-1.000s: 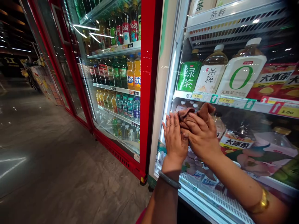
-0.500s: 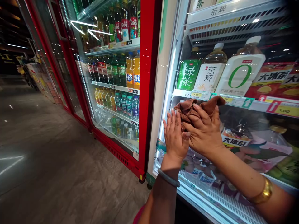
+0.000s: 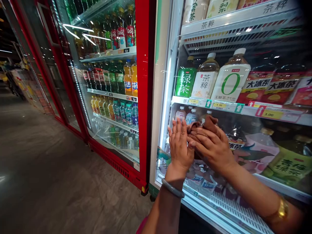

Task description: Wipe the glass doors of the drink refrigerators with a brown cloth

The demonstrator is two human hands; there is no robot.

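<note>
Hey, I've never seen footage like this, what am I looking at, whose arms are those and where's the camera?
There's no machine here: these are a person's bare hands, seen by one camera worn on their head, looking forward and down. The left hand, below which sits a grey bangle, is open, its fingers raised toward the glass front of a pale-framed drinks cooler. The right hand, on the arm with a gold bracelet, holds a bunched brown cloth close beside it. Behind the glass, bottles stand on shelves. To the left is a red-framed cooler, also stocked with drinks.
</note>
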